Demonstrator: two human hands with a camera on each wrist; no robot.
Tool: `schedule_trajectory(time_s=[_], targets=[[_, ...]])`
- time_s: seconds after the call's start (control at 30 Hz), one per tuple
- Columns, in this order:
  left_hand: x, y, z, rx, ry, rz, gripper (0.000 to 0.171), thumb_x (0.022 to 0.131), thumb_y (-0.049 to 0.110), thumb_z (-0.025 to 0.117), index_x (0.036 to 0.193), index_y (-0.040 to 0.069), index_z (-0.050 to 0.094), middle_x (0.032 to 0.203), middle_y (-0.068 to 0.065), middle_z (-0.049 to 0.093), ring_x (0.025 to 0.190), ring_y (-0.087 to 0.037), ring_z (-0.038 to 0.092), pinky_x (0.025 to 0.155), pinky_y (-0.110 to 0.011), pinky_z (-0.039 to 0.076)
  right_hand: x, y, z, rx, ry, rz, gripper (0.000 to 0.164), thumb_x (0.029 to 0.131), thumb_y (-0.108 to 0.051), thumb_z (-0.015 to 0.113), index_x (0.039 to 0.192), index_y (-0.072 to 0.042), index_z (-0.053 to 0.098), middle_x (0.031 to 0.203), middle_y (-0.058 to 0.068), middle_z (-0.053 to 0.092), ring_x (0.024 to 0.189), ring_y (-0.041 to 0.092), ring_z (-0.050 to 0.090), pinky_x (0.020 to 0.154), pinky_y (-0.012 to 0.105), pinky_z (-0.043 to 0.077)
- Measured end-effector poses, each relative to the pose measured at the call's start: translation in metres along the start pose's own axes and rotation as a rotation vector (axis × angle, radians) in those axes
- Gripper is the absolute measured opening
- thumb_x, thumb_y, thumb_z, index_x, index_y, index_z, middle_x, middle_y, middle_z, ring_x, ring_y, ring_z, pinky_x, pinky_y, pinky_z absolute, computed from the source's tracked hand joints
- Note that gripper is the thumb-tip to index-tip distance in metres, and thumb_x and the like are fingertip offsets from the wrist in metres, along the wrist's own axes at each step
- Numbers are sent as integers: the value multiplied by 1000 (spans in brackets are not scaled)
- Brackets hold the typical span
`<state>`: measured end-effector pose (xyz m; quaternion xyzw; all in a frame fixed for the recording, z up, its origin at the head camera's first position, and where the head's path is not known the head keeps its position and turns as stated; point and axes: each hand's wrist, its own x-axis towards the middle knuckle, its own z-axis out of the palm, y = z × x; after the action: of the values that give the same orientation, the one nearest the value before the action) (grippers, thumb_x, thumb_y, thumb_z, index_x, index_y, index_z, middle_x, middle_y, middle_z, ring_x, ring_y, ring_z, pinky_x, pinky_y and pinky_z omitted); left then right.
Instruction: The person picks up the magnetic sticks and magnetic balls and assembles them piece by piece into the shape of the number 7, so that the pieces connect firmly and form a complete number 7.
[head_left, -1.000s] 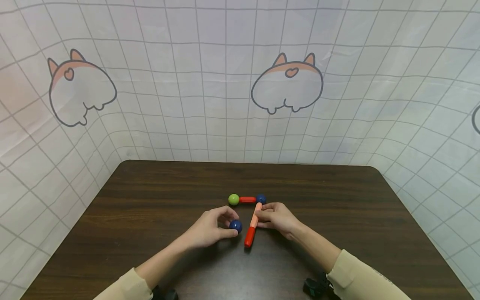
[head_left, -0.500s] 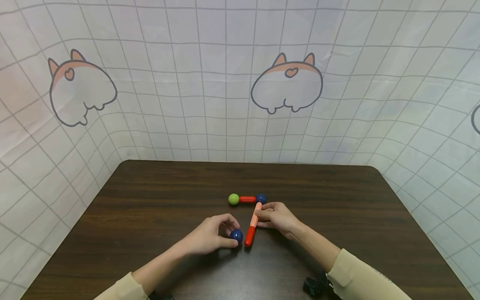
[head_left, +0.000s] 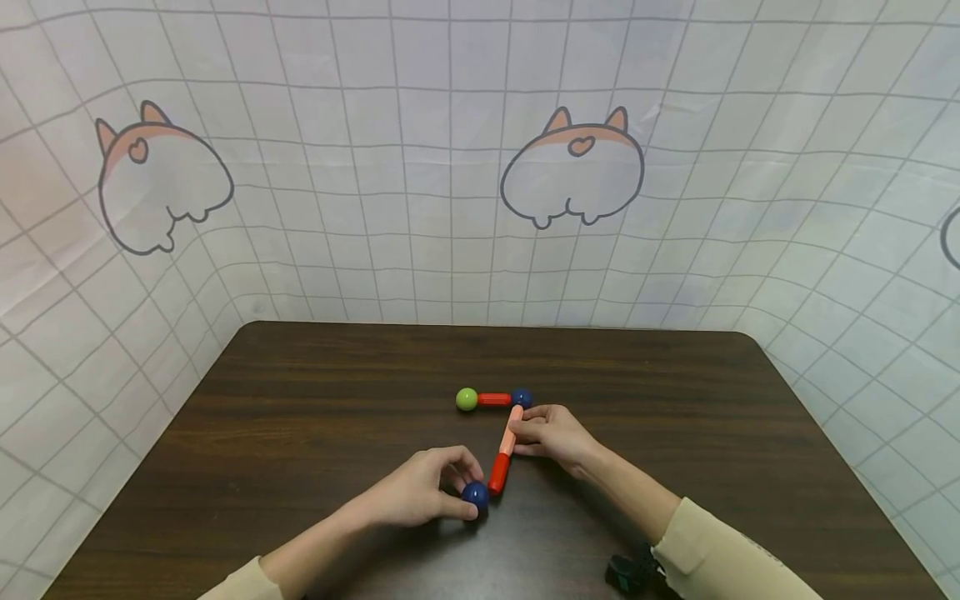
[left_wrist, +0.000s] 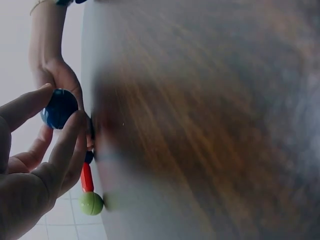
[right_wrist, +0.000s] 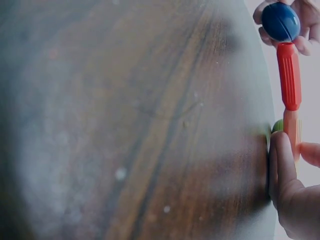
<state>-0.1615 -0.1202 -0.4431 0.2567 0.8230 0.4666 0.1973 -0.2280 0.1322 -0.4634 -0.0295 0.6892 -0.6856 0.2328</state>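
My left hand (head_left: pixel 423 490) pinches a glossy dark blue ball (head_left: pixel 475 495) between thumb and fingers, right at the near end of a red stick (head_left: pixel 499 473). That red stick lines up end to end with a salmon-pink stick (head_left: pixel 512 429), which my right hand (head_left: pixel 558 435) pinches from the right side. In the right wrist view the blue ball (right_wrist: pixel 281 22) sits close by the tip of the ribbed red stick (right_wrist: pixel 289 76). Beyond the pink stick's far end lies a second blue ball (head_left: pixel 522 398), joined by a short red stick (head_left: pixel 494 399) to a green ball (head_left: pixel 467 399).
Everything is on a dark wood-grain table (head_left: pixel 315 375) with rounded far corners. A white grid-patterned cloth (head_left: pixel 420 167) with cartoon animals hangs behind and at both sides. A black device (head_left: pixel 628 573) shows beside the right sleeve.
My left hand has moved the blue ball toward me and slightly right, from beside the sticks to the red stick's near end. My right hand has stayed in place.
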Motion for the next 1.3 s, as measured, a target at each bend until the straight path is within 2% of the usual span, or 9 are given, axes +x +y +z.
schedule_trajectory(time_s=[0.37,0.57,0.67,1.0,1.3], targets=[[-1,4,10,-50,-38,12,31,86,8,85,109,11,66,99,2,65,92,-14,64,87,-32,53,0,0,-2,0,-9,-4,54,102,-8,64,138,22,37,112,23,64,90,20,69,86,37,57],[1,2,11,-24,-41,39,30,87,13,84,110,14,65,100,5,65,93,-11,64,86,-31,53,0,-1,-2,7,-15,-8,55,102,-8,64,139,22,36,112,23,65,91,20,69,86,37,57],[3,3,11,-17,-36,47,29,89,15,83,111,13,65,101,5,65,93,-11,64,85,-31,54,1,-1,-2,4,-15,-6,55,102,-8,64,139,22,36,112,23,65,91,20,69,86,37,57],[5,8,16,-34,8,12,30,87,12,85,108,12,64,97,3,65,90,-12,64,83,-28,53,0,-1,-2,2,-19,-10,51,102,-7,63,137,22,38,112,23,64,93,21,69,86,37,57],[6,4,19,-30,12,12,30,86,12,85,107,14,64,96,3,64,89,-11,64,82,-27,53,-1,0,-2,4,-10,3,51,102,-7,64,136,21,39,112,23,63,93,21,69,86,37,57]])
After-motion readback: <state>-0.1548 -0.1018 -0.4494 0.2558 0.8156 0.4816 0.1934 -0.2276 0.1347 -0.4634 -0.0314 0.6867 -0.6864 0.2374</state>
